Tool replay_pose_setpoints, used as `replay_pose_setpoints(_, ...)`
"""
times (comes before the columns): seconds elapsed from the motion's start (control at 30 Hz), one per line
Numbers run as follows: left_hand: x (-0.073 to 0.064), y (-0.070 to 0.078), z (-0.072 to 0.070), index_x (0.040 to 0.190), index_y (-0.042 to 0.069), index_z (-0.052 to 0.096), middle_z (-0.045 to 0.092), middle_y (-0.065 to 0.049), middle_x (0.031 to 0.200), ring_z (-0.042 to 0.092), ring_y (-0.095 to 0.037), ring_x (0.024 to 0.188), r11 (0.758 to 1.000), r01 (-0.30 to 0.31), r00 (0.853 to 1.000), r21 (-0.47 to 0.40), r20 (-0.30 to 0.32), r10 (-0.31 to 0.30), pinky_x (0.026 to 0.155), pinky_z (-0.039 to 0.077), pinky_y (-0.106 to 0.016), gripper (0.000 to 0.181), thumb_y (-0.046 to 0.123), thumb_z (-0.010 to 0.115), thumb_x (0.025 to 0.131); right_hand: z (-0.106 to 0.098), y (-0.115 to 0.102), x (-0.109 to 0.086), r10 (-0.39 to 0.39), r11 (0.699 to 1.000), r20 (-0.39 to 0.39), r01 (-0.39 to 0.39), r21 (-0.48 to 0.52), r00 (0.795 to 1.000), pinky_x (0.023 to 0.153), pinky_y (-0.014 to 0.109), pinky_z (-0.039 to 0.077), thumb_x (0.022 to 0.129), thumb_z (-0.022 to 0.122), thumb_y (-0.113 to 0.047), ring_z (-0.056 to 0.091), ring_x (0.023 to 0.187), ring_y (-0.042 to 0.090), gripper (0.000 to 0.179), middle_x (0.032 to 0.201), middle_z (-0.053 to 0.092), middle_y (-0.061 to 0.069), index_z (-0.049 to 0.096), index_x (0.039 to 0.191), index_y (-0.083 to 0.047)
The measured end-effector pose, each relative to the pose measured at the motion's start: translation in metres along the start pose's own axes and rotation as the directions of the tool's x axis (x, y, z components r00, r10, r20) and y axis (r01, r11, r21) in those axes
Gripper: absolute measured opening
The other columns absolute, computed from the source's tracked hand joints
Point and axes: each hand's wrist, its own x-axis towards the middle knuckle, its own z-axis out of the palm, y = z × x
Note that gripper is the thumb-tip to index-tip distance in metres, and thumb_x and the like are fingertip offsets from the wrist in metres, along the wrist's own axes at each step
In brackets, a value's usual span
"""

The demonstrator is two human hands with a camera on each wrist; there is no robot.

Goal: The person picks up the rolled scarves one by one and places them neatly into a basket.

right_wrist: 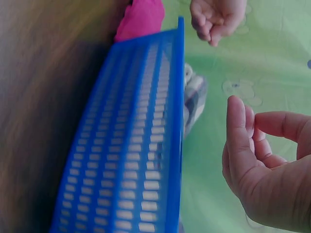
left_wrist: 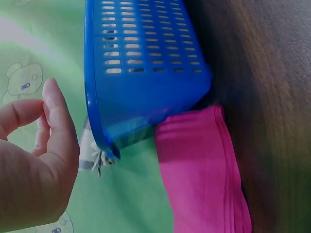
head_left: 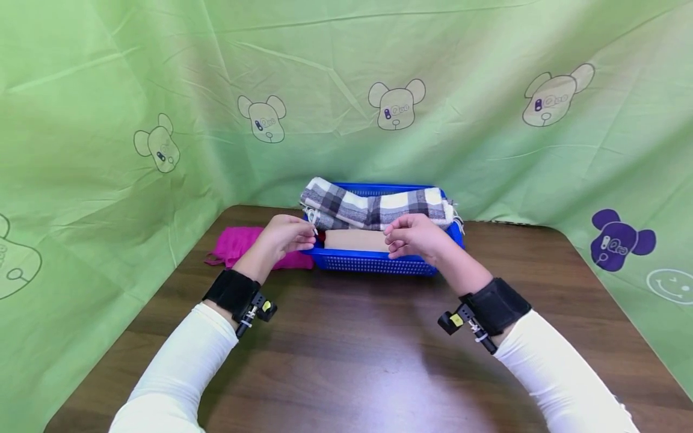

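Above the left end of a blue plastic basket [head_left: 373,263], my left hand [head_left: 287,234] has its fingers loosely bent, thumb close to the fingertips, nothing between them in the left wrist view. My right hand [head_left: 419,237] is over the basket's front rim toward the right, fingers likewise bent; the right wrist view shows it holding nothing. Inside the basket lie a folded beige cloth [head_left: 354,240] at the front and a folded black-and-white plaid scarf [head_left: 352,207] behind it, its fringed ends hanging over the sides. A bit of red shows beside the beige cloth.
A folded pink cloth [head_left: 240,240] lies on the brown wooden table [head_left: 346,349] just left of the basket, partly behind my left hand. Green curtain [head_left: 325,90] printed with bear heads hangs around the table's back and sides.
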Motion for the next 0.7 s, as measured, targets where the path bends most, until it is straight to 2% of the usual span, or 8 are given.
replay_pose_setpoints(0.2, -0.006, -0.006, -0.016, 0.128, -0.016, 0.048, 0.064, -0.005, 0.075, 0.065, -0.012, 0.061, 0.999, -0.031, 0.999, 0.007, -0.024, 0.031, 0.064, 0.058, -0.024, 0.04, -0.008, 0.057, 0.089, 0.021, 0.005, -0.002, -0.025, 0.999, 0.036, 0.024, 0.035, 0.999, 0.067, 0.035, 0.06, 0.095, 0.051, 0.003, 0.06, 0.062, 0.016, 0.019, 0.085, 0.06, 0.017, 0.051, 0.109, 0.016)
replay_pose_setpoints(0.37, -0.013, -0.012, -0.031, 0.124, -0.013, 0.051, 0.063, -0.005, 0.078, 0.063, -0.011, 0.063, 1.0, -0.014, 0.999, 0.024, -0.051, 0.015, 0.069, 0.059, -0.026, 0.036, -0.005, 0.059, 0.09, 0.04, 0.013, -0.002, -0.033, 0.997, 0.076, 0.027, 0.073, 0.997, 0.064, 0.032, 0.06, 0.091, 0.052, 0.006, 0.06, 0.061, 0.017, 0.011, 0.079, 0.059, 0.015, 0.054, 0.1, 0.012)
replay_pose_setpoints(0.57, -0.022, -0.023, -0.052, 0.111, -0.006, 0.055, 0.064, -0.002, 0.077, 0.064, -0.009, 0.063, 1.0, -0.007, 0.997, 0.004, -0.077, 0.008, 0.064, 0.057, -0.022, 0.021, -0.004, 0.059, 0.091, 0.062, 0.025, -0.003, 0.007, 0.996, 0.134, -0.018, 0.082, 0.991, 0.065, 0.035, 0.06, 0.092, 0.052, 0.006, 0.059, 0.062, 0.017, 0.017, 0.08, 0.059, 0.013, 0.053, 0.105, 0.016)
replay_pose_setpoints(0.7, -0.025, -0.031, -0.068, 0.114, -0.007, 0.053, 0.064, -0.002, 0.077, 0.064, -0.009, 0.063, 1.0, -0.001, 0.996, 0.0, -0.089, 0.002, 0.065, 0.057, -0.021, 0.024, -0.005, 0.059, 0.091, 0.074, 0.033, -0.002, 0.029, 0.996, 0.164, -0.042, 0.077, 0.986, 0.066, 0.036, 0.06, 0.093, 0.052, 0.005, 0.059, 0.063, 0.018, 0.011, 0.081, 0.058, 0.014, 0.056, 0.101, 0.012)
